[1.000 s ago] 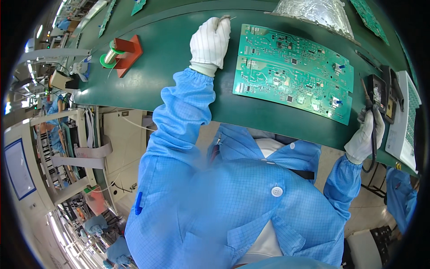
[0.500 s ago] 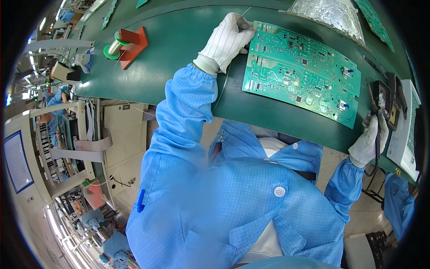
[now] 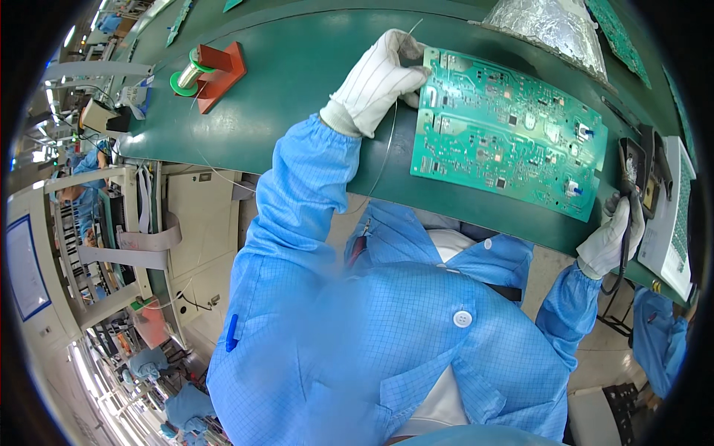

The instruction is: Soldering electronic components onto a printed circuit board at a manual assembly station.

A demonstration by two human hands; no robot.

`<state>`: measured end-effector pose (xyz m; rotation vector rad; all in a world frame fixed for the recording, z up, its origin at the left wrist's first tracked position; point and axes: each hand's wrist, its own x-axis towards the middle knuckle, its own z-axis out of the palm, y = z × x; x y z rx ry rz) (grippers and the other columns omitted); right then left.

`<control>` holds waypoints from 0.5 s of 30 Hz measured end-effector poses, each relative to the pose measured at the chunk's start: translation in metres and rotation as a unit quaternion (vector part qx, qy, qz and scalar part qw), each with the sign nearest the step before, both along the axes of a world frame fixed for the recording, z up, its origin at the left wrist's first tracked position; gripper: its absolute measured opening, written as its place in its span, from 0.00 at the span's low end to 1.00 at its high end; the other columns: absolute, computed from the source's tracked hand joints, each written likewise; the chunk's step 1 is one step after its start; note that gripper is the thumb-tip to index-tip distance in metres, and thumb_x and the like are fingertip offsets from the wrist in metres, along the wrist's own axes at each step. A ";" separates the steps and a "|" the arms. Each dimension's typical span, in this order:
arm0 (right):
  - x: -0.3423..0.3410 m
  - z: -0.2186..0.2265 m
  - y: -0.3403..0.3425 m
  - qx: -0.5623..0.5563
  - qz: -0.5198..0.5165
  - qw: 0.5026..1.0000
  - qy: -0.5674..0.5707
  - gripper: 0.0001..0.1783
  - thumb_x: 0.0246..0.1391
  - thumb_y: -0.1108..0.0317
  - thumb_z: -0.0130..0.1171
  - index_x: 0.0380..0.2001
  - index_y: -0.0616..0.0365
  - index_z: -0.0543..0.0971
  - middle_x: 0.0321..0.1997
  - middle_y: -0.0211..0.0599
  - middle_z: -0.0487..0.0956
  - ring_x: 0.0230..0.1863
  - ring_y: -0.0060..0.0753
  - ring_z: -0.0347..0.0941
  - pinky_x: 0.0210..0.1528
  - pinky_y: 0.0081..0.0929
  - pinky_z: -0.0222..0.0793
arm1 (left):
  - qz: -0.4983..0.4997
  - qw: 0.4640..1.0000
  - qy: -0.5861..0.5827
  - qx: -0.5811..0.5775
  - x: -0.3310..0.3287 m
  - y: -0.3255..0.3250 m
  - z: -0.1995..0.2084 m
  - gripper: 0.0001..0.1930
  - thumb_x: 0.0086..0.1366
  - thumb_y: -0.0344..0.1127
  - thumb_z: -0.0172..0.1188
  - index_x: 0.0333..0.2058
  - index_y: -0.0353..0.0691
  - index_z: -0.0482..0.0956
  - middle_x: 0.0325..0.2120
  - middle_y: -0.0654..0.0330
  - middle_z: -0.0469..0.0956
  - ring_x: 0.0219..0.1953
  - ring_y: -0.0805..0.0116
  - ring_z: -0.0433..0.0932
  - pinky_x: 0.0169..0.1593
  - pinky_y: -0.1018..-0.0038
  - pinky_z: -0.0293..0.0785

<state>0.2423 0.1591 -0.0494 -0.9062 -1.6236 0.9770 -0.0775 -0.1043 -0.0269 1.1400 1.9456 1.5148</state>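
Observation:
My left hand point(image 3: 375, 85), in a white striped glove, is closed at the upper left edge of a green circuit board point(image 3: 487, 123). A thin solder wire point(image 3: 388, 152) runs up through this hand, its free end sticking out above the fingers. The board lies in front of me and carries many small parts, with two blue-shafted components near its right end. At the table's right front, my gloved right hand point(image 3: 606, 238) grips a soldering iron point(image 3: 631, 193). Its tip end is at a dark box-like holder point(image 3: 651, 175), where the exact contact is hidden.
A solder spool point(image 3: 190, 76) on a red stand point(image 3: 227, 80) is at the left of the green table point(image 3: 290, 59). Behind the board is a foil-covered piece point(image 3: 547, 33). More boards point(image 3: 621, 41) lie far right; a white device point(image 3: 669, 223) is beside the holder.
The circuit board has shifted slightly right and toward me. My left hand has moved along with it, and the solder wire now bows out below that hand. My right hand stays at the holder.

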 end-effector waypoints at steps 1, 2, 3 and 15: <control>0.000 0.000 0.001 0.026 -0.014 1.000 0.001 0.19 0.64 0.67 0.59 0.53 0.68 0.76 0.46 0.47 0.81 0.43 0.31 0.80 0.45 0.26 0.76 | -0.006 0.999 -0.031 0.014 0.005 -0.003 -0.001 0.16 0.62 0.29 0.60 0.41 0.33 0.62 0.48 0.51 0.75 0.31 0.72 0.77 0.36 0.75 0.77; 0.000 0.000 0.001 0.012 -0.010 1.000 -0.002 0.19 0.64 0.67 0.59 0.53 0.68 0.76 0.46 0.47 0.81 0.43 0.31 0.80 0.45 0.26 0.76 | 0.004 0.999 -0.046 0.001 0.011 -0.005 -0.001 0.16 0.62 0.29 0.60 0.41 0.33 0.62 0.48 0.51 0.75 0.31 0.72 0.77 0.36 0.75 0.77; 0.000 0.000 0.002 0.007 -0.012 1.000 0.012 0.19 0.64 0.67 0.59 0.53 0.68 0.76 0.47 0.47 0.81 0.43 0.31 0.80 0.45 0.27 0.76 | 0.004 0.999 -0.032 0.007 0.015 -0.008 -0.001 0.16 0.61 0.28 0.60 0.41 0.34 0.62 0.48 0.51 0.74 0.31 0.72 0.77 0.36 0.75 0.77; -0.006 0.003 -0.003 0.009 -0.014 0.999 0.050 0.19 0.64 0.68 0.59 0.54 0.69 0.75 0.48 0.46 0.81 0.44 0.29 0.79 0.45 0.24 0.76 | 0.022 0.971 -0.225 0.074 0.034 -0.010 0.008 0.16 0.60 0.22 0.59 0.41 0.38 0.62 0.51 0.51 0.72 0.36 0.72 0.76 0.38 0.76 0.77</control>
